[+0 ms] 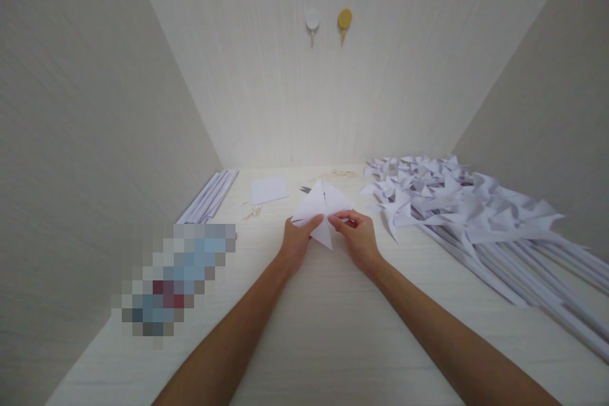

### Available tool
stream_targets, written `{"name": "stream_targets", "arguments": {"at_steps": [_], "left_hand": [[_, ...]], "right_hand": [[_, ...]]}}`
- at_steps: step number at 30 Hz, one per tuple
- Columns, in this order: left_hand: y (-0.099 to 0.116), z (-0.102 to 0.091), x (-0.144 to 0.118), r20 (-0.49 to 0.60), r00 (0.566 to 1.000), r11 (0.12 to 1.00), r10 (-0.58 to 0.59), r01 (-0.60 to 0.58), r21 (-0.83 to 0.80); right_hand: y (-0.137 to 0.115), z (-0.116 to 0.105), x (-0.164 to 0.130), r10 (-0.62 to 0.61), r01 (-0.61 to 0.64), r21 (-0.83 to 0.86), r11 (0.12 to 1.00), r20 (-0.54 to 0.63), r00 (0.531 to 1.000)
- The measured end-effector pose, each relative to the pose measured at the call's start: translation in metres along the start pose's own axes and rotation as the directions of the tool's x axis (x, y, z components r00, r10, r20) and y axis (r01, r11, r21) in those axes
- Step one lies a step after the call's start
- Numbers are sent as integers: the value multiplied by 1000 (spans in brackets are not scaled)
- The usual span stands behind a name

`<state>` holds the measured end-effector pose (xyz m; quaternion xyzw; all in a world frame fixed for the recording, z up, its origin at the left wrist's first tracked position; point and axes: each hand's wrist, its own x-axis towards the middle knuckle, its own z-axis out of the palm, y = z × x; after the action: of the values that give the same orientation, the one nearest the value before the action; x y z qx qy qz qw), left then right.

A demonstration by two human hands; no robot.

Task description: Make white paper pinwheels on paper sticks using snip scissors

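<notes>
Now | left hand (297,242) and right hand (356,236) each pinching the folded paper (320,206) at mid-table, near edge | finished pinwheels (457,203) piled right, rolled sticks (209,195) far left | best: keep corners matched, crease firmly.

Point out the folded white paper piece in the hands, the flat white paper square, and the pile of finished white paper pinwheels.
Folded white paper piece (320,206), head view, upper flap.
Flat white paper square (269,189), head view, centre.
Pile of finished white paper pinwheels (445,196), head view, middle of the heads.
</notes>
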<state>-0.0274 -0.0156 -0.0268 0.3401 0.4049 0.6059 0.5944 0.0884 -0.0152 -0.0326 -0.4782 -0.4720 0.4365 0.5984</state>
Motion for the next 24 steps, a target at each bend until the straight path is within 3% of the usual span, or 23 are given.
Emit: {"name": "stream_targets", "arguments": {"at_steps": [8, 14, 19, 24], "left_hand": [[-2, -1, 0, 16, 1000, 998, 16, -17, 66], [-4, 2, 0, -90, 993, 989, 72, -59, 135], [-6, 7, -3, -148, 986, 997, 71, -70, 15], [-2, 11, -8, -155, 987, 994, 30, -46, -98]], "right_hand": [[-4, 1, -3, 21, -22, -33, 999, -30, 999], [-5, 5, -6, 37, -36, 17, 999, -49, 998], [-4, 10, -7, -11, 35, 295, 955, -82, 997], [-1, 13, -9, 111, -86, 486, 870, -23, 994]]}}
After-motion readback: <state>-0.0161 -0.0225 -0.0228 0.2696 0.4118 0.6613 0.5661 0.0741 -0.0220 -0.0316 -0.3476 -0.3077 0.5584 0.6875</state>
